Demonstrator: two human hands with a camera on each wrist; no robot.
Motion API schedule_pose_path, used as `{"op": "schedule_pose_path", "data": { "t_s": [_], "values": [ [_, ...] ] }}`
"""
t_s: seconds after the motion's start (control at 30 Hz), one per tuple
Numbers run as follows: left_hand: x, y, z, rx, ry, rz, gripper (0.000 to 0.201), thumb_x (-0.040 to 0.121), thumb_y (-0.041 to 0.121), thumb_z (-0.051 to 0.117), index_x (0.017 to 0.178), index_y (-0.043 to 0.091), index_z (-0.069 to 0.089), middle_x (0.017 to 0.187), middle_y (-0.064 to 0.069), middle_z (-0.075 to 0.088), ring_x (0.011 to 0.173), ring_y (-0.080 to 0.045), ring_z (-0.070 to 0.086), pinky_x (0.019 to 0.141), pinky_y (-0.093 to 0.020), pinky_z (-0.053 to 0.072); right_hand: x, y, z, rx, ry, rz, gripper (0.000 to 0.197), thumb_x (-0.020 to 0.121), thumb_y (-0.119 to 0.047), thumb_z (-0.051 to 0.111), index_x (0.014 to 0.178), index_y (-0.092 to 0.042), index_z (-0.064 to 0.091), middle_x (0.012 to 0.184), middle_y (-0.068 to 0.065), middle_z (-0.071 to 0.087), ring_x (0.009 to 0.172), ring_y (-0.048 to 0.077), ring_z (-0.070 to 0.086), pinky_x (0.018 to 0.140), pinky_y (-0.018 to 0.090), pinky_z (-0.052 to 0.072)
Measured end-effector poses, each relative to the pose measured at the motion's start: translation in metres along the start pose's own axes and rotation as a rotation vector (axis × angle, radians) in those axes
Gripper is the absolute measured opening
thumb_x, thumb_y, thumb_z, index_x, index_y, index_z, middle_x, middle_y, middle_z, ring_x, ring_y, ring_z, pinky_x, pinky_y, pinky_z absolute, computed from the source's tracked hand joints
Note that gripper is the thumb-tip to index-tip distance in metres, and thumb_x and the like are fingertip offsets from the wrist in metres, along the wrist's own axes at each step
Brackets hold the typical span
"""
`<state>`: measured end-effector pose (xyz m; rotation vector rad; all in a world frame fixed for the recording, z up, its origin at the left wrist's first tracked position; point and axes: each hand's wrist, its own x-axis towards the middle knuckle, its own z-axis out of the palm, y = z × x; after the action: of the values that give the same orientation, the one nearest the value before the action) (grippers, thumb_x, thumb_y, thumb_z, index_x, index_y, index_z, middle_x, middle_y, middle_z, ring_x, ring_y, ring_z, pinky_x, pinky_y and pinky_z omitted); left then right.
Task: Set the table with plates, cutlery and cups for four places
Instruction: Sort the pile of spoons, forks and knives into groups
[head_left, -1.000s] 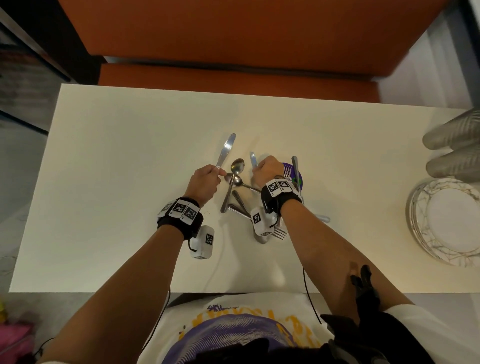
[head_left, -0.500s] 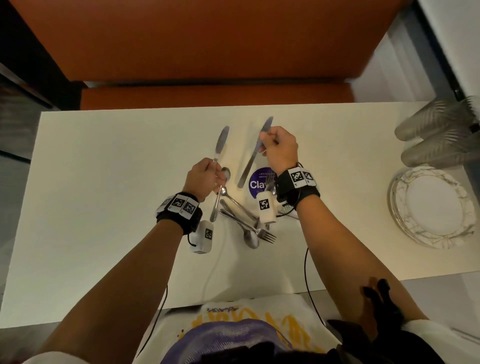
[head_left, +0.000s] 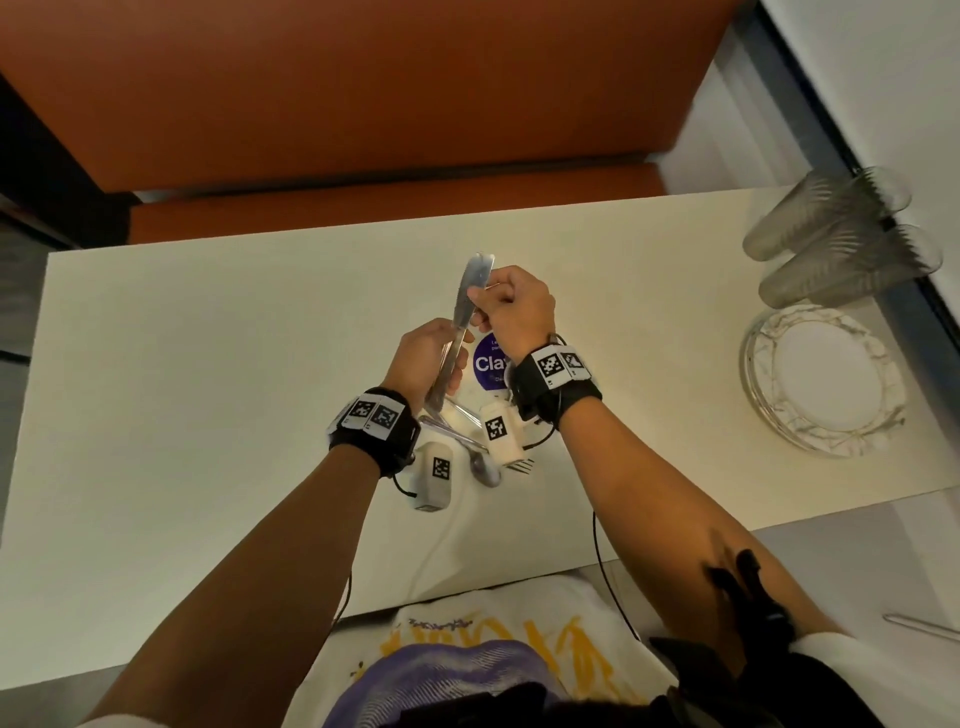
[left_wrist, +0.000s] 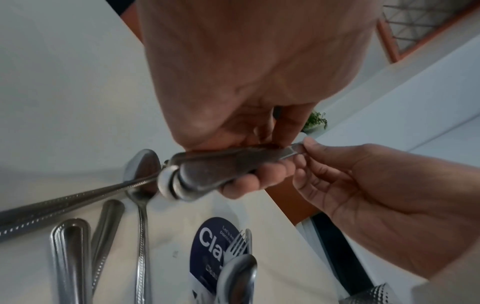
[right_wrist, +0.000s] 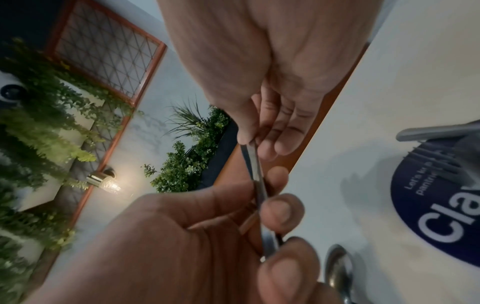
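Two steel knives (head_left: 464, 306) stand side by side, blades pointing away from me, above the middle of the white table (head_left: 208, 364). My left hand (head_left: 441, 358) grips both handles (left_wrist: 221, 170). My right hand (head_left: 480, 306) pinches one knife's blade (right_wrist: 253, 164) between thumb and fingertips, just beyond the left hand. Loose spoons (head_left: 485, 467) and a fork (head_left: 519, 464) lie on the table under my wrists. Further spoons (left_wrist: 141, 174) and fork tines (left_wrist: 237, 244) show in the left wrist view. A stack of marbled plates (head_left: 826, 379) and ribbed cups (head_left: 831, 228) lying on their sides sit at the right end.
A round purple sticker (head_left: 488, 364) is on the table beneath the hands. An orange bench (head_left: 363, 208) runs along the far edge. The near edge is at my body. One more utensil (head_left: 919, 626) lies off the table at lower right.
My right hand has carried its knife leftward against the knife in my left hand. Both knives now sit together in the left grip. The view has swung right.
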<state>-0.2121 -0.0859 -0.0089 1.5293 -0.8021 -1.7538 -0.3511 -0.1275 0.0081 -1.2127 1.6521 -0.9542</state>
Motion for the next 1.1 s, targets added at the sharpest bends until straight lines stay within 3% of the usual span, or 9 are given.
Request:
{"op": "schedule_pose_path", "data": {
  "t_s": [0.07,0.2,0.37,0.5,0.67,0.8,1.1],
  "values": [
    [-0.003,0.0,0.0,-0.034,-0.012,-0.025,0.024,0.098,0.024,0.047,0.092,0.012,0.066,0.066,-0.004,0.054,0.05,-0.017,0.042,0.05,-0.028,0.036,-0.005,-0.003,-0.003,-0.019,0.009,-0.028,0.018,0.091,-0.02,0.073,0.105,-0.011,0.066,0.075,0.002,0.075,0.06,0.012,0.071,0.058,0.02,0.058],
    [-0.008,0.002,-0.002,-0.095,-0.017,-0.065,0.023,0.095,0.025,0.052,0.085,0.011,0.067,0.066,-0.005,0.055,0.045,-0.016,0.038,0.044,-0.026,0.029,-0.01,-0.003,-0.005,-0.022,-0.001,-0.079,0.026,0.089,-0.021,0.076,0.112,-0.013,0.068,0.072,0.001,0.075,0.058,0.012,0.071,0.062,0.025,0.061],
    [-0.01,0.001,-0.003,-0.086,-0.019,-0.114,0.022,0.093,0.025,0.053,0.088,0.013,0.071,0.062,-0.001,0.05,0.046,-0.015,0.035,0.045,-0.026,0.026,-0.011,-0.001,-0.007,-0.067,-0.061,-0.12,0.034,0.089,-0.024,0.075,0.12,-0.012,0.069,0.071,0.001,0.076,0.057,0.013,0.072,0.062,0.025,0.062],
    [-0.011,-0.003,-0.004,-0.099,0.01,-0.132,0.022,0.089,0.025,0.056,0.093,0.012,0.073,0.064,-0.001,0.051,0.047,-0.015,0.037,0.047,-0.027,0.028,-0.011,-0.001,-0.01,-0.149,-0.119,-0.162,0.021,0.097,-0.024,0.065,0.114,-0.012,0.071,0.07,0.001,0.075,0.054,0.012,0.07,0.066,0.033,0.063],
    [-0.014,-0.003,-0.003,-0.071,0.006,-0.143,0.021,0.089,0.023,0.055,0.089,0.011,0.073,0.063,0.0,0.05,0.047,-0.015,0.035,0.049,-0.029,0.027,-0.005,0.0,-0.016,-0.146,-0.046,-0.127,0.037,0.103,-0.023,0.053,0.139,-0.016,0.056,0.088,0.004,0.076,0.061,0.009,0.073,0.066,0.018,0.06],
    [-0.018,-0.003,-0.002,-0.059,-0.004,-0.146,0.021,0.089,0.022,0.054,0.088,0.011,0.071,0.062,-0.001,0.049,0.047,-0.014,0.035,0.048,-0.028,0.028,-0.003,0.003,-0.016,-0.14,-0.064,-0.146,0.032,0.102,-0.02,0.054,0.133,-0.013,0.062,0.095,0.011,0.077,0.061,0.013,0.074,0.071,0.03,0.063],
    [-0.018,-0.004,-0.003,-0.049,0.005,-0.154,0.021,0.088,0.025,0.055,0.085,0.013,0.072,0.063,-0.001,0.051,0.047,-0.014,0.037,0.049,-0.028,0.03,-0.007,0.004,-0.014,-0.083,-0.117,-0.108,0.028,0.101,-0.016,0.057,0.127,-0.007,0.062,0.083,0.009,0.077,0.061,0.014,0.074,0.068,0.031,0.064]
  ]
}}
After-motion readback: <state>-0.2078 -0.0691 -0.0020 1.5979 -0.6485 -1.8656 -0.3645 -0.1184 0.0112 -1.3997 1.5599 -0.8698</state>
